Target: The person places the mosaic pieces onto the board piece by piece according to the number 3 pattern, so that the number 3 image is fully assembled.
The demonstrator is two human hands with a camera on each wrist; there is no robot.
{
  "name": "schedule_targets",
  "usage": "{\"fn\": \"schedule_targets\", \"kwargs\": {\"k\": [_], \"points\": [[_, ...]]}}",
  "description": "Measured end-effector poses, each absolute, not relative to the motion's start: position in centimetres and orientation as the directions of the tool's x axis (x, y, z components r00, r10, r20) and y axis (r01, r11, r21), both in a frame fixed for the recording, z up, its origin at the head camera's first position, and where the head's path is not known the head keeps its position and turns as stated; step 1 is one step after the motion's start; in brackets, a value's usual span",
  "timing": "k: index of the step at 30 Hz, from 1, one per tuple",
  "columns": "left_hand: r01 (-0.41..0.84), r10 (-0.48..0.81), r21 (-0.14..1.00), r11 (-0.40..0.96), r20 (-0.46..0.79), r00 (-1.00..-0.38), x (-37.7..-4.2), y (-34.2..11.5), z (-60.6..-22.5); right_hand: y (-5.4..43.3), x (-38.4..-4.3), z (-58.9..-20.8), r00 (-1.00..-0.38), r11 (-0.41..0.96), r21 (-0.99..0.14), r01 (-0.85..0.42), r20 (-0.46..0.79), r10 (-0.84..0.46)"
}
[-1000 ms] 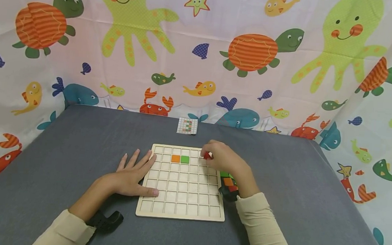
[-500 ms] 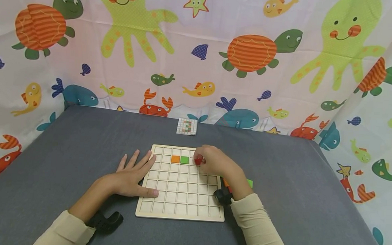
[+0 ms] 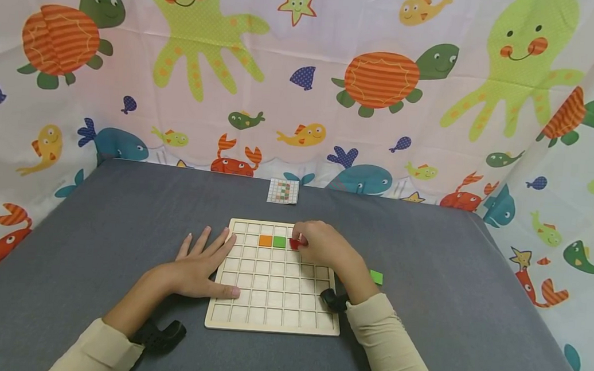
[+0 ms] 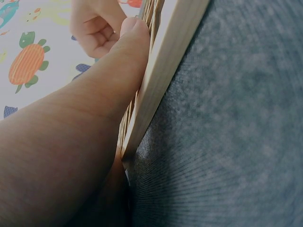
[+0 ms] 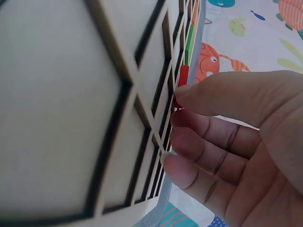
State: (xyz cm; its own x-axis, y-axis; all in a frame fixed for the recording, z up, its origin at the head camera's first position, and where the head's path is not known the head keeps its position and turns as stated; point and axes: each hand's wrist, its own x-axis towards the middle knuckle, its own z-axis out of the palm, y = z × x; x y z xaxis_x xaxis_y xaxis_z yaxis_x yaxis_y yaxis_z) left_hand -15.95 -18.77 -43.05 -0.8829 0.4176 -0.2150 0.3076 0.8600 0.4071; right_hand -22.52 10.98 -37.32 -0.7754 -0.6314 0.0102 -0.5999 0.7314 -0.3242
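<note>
A wooden grid board [image 3: 272, 328] lies on the grey table. My left hand [image 3: 195, 267] rests on its left edge, fingers spread and thumb lying on the lower left squares; the left wrist view shows that thumb [image 4: 132, 40] on the board. With thumb and fingertips my right hand [image 3: 329, 248] pinches a red tile [image 3: 294, 244] at a square in the second row from the top. To its left sit an orange tile [image 3: 265, 241] and a green tile [image 3: 279, 242], side by side in that row. Seen from the right wrist, the red tile [image 5: 183, 75] is partly covered by the thumb.
A small card [image 3: 283, 191] with a coloured grid pattern lies near the table's back edge. A loose green tile [image 3: 376, 277] lies right of the board, beside my right forearm. Black wrist devices [image 3: 162, 337] sit on both wrists. A sea-animal curtain [image 3: 303, 94] hangs behind.
My right hand has carried the red tile left and slightly nearer, from the board's upper right to beside the green tile. The forearm now covers most loose tiles. My left hand stays put.
</note>
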Motion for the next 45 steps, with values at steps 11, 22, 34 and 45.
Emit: {"fn": "schedule_targets", "kwargs": {"k": [11, 22, 34, 45], "points": [[0.310, 0.422, 0.413, 0.856, -0.215, -0.880, -15.8, -18.7, -42.8, 10.6, -22.4, -37.5, -0.747, 0.691, -0.331, -0.643, 0.073, -0.661], [0.309, 0.428, 0.431, 0.848, -0.212, -0.879, -15.4, -18.5, -42.1, 12.8, -22.6, -35.8, -0.785, 0.733, -0.402, -0.549, -0.052, -0.617], [0.311, 0.441, 0.469, 0.827, -0.198, -0.875, -14.9, -18.4, -41.3, 17.7, -22.2, -33.3, -0.854, 0.933, -0.276, -0.232, -0.402, -0.331], [0.305, 0.425, 0.433, 0.848, -0.212, -0.880, -15.4, -18.6, -42.1, 17.6, -22.2, -33.9, -0.853, 0.942, -0.301, -0.147, -0.444, -0.275]]}}
